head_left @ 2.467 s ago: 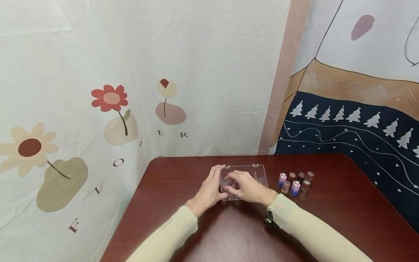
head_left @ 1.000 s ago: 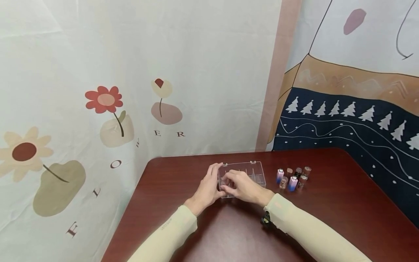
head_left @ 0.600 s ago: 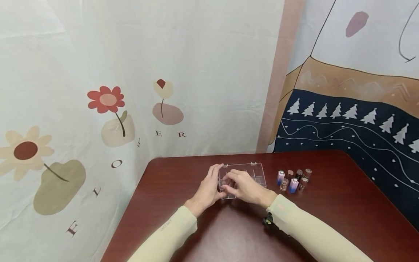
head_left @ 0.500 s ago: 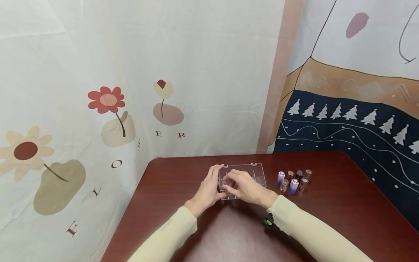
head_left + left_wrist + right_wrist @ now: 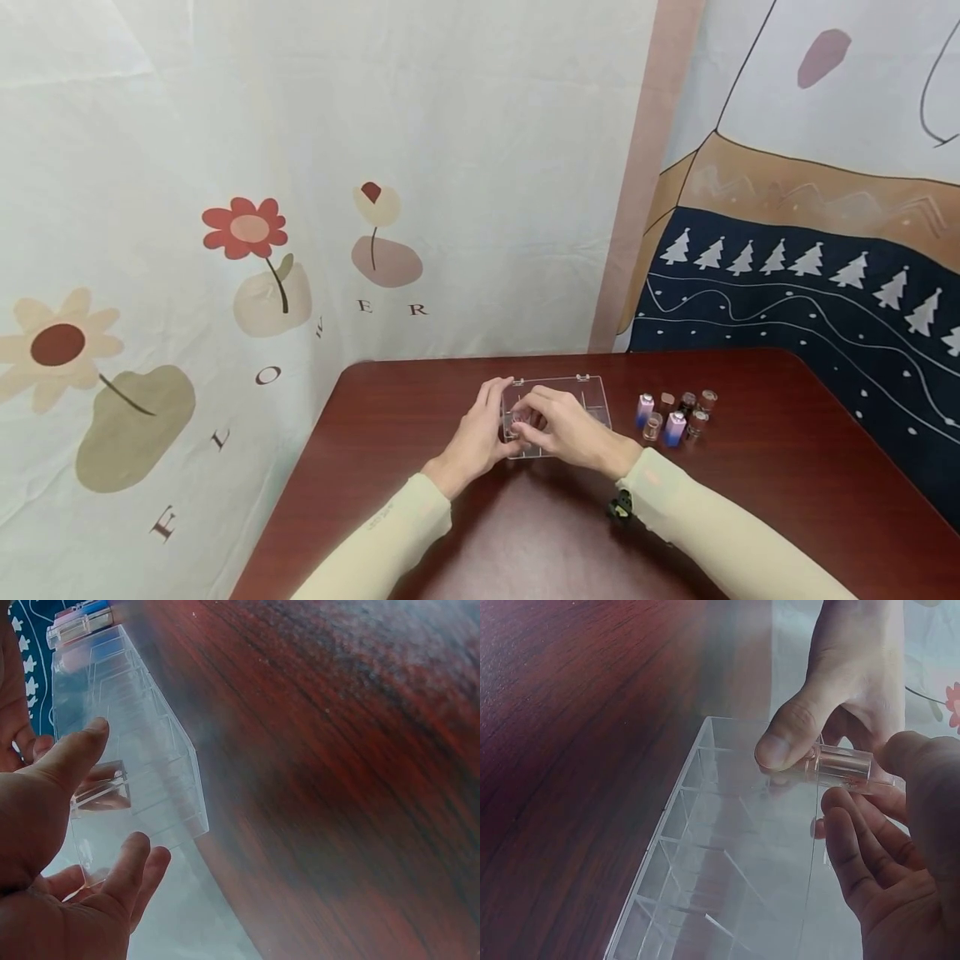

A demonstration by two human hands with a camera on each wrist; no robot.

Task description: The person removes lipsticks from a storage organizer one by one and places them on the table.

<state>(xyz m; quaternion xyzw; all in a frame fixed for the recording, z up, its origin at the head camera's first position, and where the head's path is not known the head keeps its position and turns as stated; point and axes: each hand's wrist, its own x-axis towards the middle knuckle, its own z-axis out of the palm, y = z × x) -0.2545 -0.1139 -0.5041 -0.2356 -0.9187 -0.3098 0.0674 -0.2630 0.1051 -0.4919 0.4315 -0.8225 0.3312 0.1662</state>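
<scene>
A clear plastic compartment box (image 5: pixel 597 392), with dividers and hinge tabs along its far edge, sits on the table. My left hand (image 5: pixel 474 427) grips its left end, with the thumb at the front and the fingers along the side. In the right wrist view, a small clear cylindrical jar (image 5: pixel 844 766) is pinched between the thumb and fingers of my right hand (image 5: pixel 900 859), at the box's left end. The head view mostly hides that jar behind my right fingers. Whether the jar touches the bottom of the box, I cannot tell.
Right of the box stand two pink-and-blue square bottles (image 5: pixel 675 428) among several small round clear or brownish jars (image 5: pixel 652 427). The dark red table (image 5: pixel 390 417) ends at printed curtains (image 5: pixel 480 250) behind and at both sides.
Both hands stay almost in the same places at the box. The head view has shifted slightly, and the right fingers have moved only a little.
</scene>
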